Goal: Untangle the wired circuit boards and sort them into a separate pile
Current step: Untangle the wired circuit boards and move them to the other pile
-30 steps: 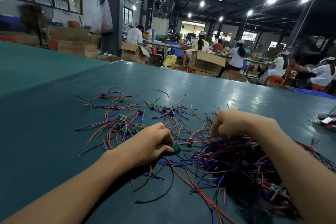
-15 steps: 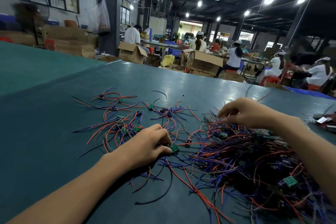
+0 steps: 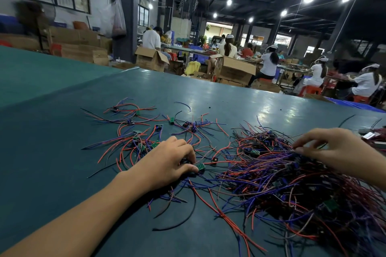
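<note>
Pinching one board [image 3: 201, 167], left hand [image 3: 167, 160], one tangle [image 3: 292, 183]

Smooth table top [image 3: 229, 98] with a soft glossy sheen beyond the left hand [image 3: 167, 160], matt green circuit board [image 3: 201, 166] at its thumb tip, wires [image 3: 282, 177] in smooth plastic-looking insulation under the right hand [image 3: 334, 148], matt brown cardboard boxes [image 3: 234, 69] far beyond both

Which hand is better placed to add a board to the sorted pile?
Likely left: the left hand pinches a green board beside the sorted pile; the right hand grips the tangle, farther away.
</note>
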`<act>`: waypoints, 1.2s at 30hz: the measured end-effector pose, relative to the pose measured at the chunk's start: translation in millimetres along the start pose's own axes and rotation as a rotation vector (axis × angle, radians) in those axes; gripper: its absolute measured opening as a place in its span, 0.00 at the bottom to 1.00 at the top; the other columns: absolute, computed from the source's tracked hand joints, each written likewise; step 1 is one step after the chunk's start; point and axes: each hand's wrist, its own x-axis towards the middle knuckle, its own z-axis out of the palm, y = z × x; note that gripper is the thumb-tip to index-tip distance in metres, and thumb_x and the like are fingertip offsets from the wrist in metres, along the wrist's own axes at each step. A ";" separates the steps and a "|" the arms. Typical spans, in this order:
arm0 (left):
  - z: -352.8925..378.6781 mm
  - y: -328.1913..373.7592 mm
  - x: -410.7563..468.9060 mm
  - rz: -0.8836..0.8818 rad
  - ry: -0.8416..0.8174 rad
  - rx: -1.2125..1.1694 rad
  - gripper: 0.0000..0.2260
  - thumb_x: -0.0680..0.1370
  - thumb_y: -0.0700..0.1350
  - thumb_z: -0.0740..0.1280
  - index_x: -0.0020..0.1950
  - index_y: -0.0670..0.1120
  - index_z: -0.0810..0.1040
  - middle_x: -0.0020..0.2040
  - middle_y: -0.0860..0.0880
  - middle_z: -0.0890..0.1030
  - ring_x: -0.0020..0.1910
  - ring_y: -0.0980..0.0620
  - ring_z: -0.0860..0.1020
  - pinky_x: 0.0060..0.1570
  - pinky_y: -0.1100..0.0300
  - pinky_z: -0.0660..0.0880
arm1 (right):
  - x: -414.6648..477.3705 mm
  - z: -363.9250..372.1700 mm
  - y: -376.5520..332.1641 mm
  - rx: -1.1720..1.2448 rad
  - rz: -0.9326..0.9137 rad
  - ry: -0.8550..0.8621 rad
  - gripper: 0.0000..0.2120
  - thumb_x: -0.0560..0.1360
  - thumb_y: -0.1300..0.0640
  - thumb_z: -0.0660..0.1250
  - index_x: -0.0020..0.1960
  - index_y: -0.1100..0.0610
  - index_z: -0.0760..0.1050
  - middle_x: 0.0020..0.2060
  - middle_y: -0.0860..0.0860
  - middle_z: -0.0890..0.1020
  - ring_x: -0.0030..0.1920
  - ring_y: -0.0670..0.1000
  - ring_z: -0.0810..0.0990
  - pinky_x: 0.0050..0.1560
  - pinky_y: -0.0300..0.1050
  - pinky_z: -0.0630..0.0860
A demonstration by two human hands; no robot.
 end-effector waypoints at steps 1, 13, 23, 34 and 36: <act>0.0 -0.5 0.2 -0.006 -0.013 -0.006 0.12 0.77 0.57 0.71 0.54 0.51 0.80 0.51 0.55 0.77 0.53 0.54 0.69 0.57 0.57 0.69 | -1.0 -2.3 -1.7 -0.029 0.004 -0.012 0.07 0.72 0.54 0.78 0.41 0.41 0.85 0.35 0.44 0.85 0.39 0.42 0.82 0.40 0.42 0.74; -8.0 -5.2 -1.2 0.014 -0.033 0.026 0.09 0.82 0.48 0.65 0.61 0.51 0.80 0.55 0.53 0.79 0.55 0.52 0.69 0.60 0.50 0.68 | 2.9 86.3 -109.3 -0.022 -0.299 0.108 0.05 0.77 0.53 0.71 0.49 0.50 0.85 0.43 0.45 0.85 0.42 0.49 0.82 0.46 0.51 0.80; -15.4 10.3 1.1 0.227 0.376 0.142 0.11 0.79 0.50 0.68 0.56 0.44 0.82 0.52 0.51 0.83 0.58 0.51 0.75 0.55 0.50 0.66 | 3.6 163.8 -123.9 0.936 -0.017 0.027 0.09 0.77 0.49 0.71 0.47 0.53 0.87 0.33 0.55 0.84 0.27 0.54 0.78 0.21 0.39 0.69; -16.9 14.3 -2.9 0.260 0.341 -0.183 0.11 0.78 0.37 0.73 0.60 0.40 0.80 0.49 0.47 0.81 0.47 0.54 0.80 0.49 0.61 0.78 | -9.7 162.1 -124.7 1.315 0.048 0.034 0.08 0.77 0.66 0.69 0.50 0.58 0.86 0.43 0.61 0.86 0.41 0.54 0.83 0.34 0.43 0.77; -17.1 14.8 -2.2 0.273 0.339 -0.162 0.09 0.79 0.38 0.72 0.59 0.40 0.81 0.48 0.48 0.80 0.45 0.54 0.78 0.47 0.62 0.76 | -10.1 162.4 -126.4 1.338 0.055 0.044 0.08 0.77 0.66 0.69 0.51 0.59 0.86 0.43 0.62 0.85 0.40 0.54 0.83 0.35 0.43 0.78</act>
